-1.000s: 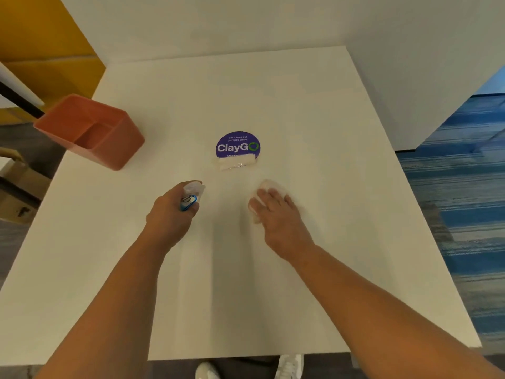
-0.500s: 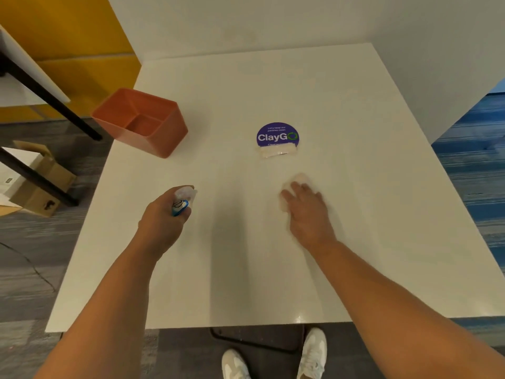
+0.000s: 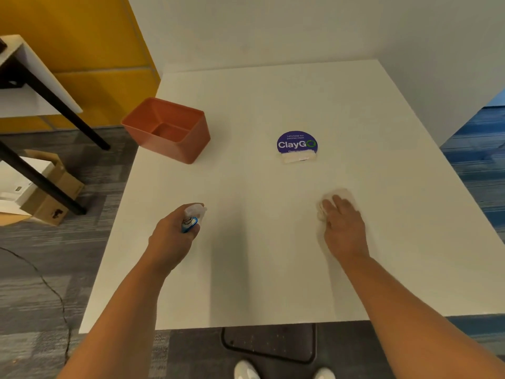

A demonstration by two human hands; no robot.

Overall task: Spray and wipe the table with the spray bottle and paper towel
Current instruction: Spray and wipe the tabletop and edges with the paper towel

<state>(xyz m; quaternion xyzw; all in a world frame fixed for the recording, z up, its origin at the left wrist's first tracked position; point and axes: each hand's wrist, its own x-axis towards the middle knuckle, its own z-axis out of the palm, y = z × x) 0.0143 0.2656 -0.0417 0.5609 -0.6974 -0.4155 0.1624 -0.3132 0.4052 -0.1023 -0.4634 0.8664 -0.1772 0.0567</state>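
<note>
Head view: left hand (image 3: 175,236) curled round the bottle (image 3: 192,218), nozzle poking out past the knuckles, held over the table (image 3: 246,242). Right hand (image 3: 343,228) lies flat, fingers straight, pressing the towel (image 3: 337,196) down; wad shows beyond the fingertips. Sticker (image 3: 297,143) lies farther out from the towel hand. Looks like the wiping step. Next: likely sweeping the towel across with steady pressure, spraying again if dry.
</note>
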